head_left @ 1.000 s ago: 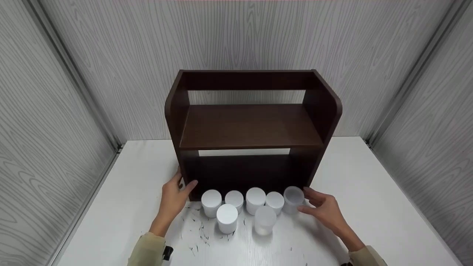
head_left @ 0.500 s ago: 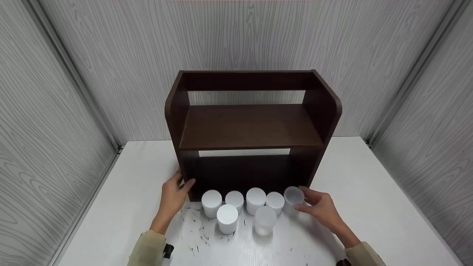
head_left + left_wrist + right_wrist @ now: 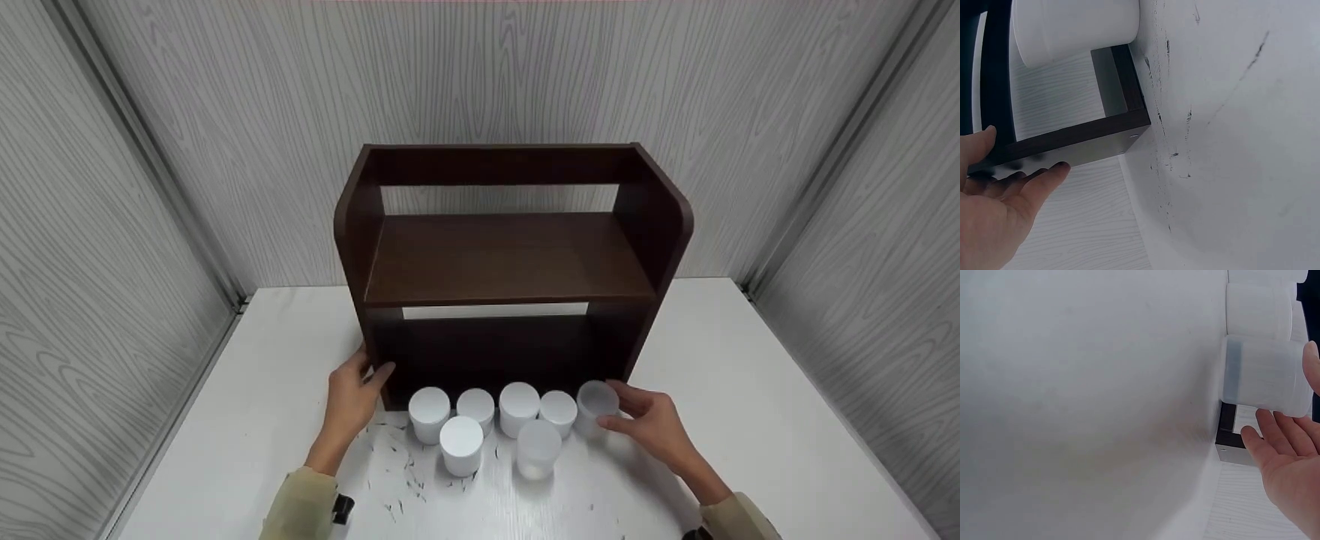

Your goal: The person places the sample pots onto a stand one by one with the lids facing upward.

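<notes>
head view, left fingers (image 3: 354, 366) clasping dark shelf (image 3: 510, 259), right fingers (image 3: 634, 396) curved round frosted cup (image 3: 594, 412), white jars (image 3: 519, 411) crowding shelf front

The head camera looked forward and down from six o'clock. Nearer wrist cameras shared with it the seven-o'clock corner of the shelf unit (image 3: 510, 259) and the outermost frosted cup (image 3: 1264, 377), at five.

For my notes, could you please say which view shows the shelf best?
The head view: the shelf fits in whole there, though its bottom edge is partly hidden. The left wrist view shows only its lower left part; the right wrist view, only small parts.
</notes>
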A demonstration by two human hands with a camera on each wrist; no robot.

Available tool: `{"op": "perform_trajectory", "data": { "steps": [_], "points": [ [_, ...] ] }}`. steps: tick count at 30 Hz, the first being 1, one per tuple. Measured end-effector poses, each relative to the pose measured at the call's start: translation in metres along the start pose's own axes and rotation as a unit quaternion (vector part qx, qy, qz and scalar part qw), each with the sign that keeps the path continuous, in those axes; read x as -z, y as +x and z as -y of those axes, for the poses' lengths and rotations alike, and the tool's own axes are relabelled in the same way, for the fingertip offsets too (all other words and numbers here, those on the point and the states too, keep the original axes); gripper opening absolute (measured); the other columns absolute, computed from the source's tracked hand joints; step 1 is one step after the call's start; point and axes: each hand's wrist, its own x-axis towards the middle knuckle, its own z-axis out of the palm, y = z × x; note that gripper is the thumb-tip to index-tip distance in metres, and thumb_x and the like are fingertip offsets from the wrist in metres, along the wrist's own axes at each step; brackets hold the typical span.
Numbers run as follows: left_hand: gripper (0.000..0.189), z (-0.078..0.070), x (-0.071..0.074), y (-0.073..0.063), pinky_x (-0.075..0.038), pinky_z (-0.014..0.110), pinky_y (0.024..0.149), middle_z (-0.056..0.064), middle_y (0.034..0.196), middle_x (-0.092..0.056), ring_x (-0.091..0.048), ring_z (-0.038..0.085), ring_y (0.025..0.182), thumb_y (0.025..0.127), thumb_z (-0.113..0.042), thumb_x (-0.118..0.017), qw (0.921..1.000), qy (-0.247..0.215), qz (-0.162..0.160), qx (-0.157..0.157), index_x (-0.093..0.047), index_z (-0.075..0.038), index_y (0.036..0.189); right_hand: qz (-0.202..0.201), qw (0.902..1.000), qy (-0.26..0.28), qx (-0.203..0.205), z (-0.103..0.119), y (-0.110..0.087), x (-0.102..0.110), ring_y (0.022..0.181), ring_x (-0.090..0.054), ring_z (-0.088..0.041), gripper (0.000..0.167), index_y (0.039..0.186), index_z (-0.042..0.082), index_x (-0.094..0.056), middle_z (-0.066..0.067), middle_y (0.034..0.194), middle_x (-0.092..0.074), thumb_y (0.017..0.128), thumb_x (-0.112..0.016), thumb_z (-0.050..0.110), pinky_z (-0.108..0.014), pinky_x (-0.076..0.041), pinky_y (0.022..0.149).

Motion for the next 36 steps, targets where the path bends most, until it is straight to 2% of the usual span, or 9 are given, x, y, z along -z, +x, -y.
{"op": "perform_trajectory", "data": {
  "steps": [6,12,18,26,36],
  "points": [
    [0.055,-0.0006,-0.0002,-0.0003,-0.044,0.052,0.115,0.029,0.146,-0.057,-0.053,0.044,0.138,0.104,-0.008,-0.067,1.0,0.0,-0.004,-0.003,-0.046,0.009,0.152,0.004,1.0,-0.001,-0.003,0.0003,0.0005,0.0009,0.135,-0.057,-0.034,0.067,0.143,-0.006,-0.06,-0.021,0.147,-0.059,0.084,-0.09,0.005,-0.035,-0.049,0.11],
    [0.057,0.0,-0.0007,0.0002,-0.045,0.052,0.113,0.03,0.15,-0.053,-0.05,0.044,0.14,0.104,-0.007,-0.067,0.9999,-0.009,0.001,0.006,-0.044,0.009,0.154,0.001,0.9999,0.003,-0.012,-0.0004,0.0019,0.0004,0.136,-0.056,-0.034,0.068,0.143,-0.007,-0.06,-0.021,0.147,-0.059,0.082,-0.09,0.004,-0.033,-0.049,0.11],
    [0.058,0.001,-0.0014,-0.0001,-0.046,0.052,0.112,0.03,0.149,-0.053,-0.051,0.044,0.139,0.104,-0.007,-0.067,0.9999,-0.008,-0.006,0.002,-0.043,0.01,0.154,-0.001,0.9998,0.0,-0.018,0.0003,0.0004,0.0009,0.137,-0.055,-0.033,0.066,0.142,-0.005,-0.062,-0.02,0.145,-0.061,0.082,-0.091,0.003,-0.034,-0.049,0.11],
    [0.056,0.0027,-0.0022,-0.0012,-0.046,0.053,0.112,0.028,0.149,-0.055,-0.053,0.043,0.137,0.103,-0.006,-0.068,0.9999,-0.009,-0.013,-0.002,-0.046,0.009,0.152,0.013,0.9999,-0.003,-0.004,-0.0019,0.0,0.0021,0.138,-0.053,-0.036,0.069,0.142,-0.008,-0.06,-0.023,0.145,-0.059,0.082,-0.091,0.005,-0.031,-0.049,0.109],
    [0.051,0.0028,-0.0029,-0.0006,-0.045,0.053,0.114,0.026,0.145,-0.059,-0.055,0.045,0.135,0.103,-0.009,-0.07,0.9998,-0.013,-0.014,-0.005,-0.054,0.007,0.148,0.015,0.9998,-0.004,-0.013,-0.0025,0.0004,0.0031,0.141,-0.051,-0.033,0.073,0.145,-0.01,-0.056,-0.026,0.149,-0.055,0.083,-0.091,0.007,-0.031,-0.046,0.112]
  ]
}}
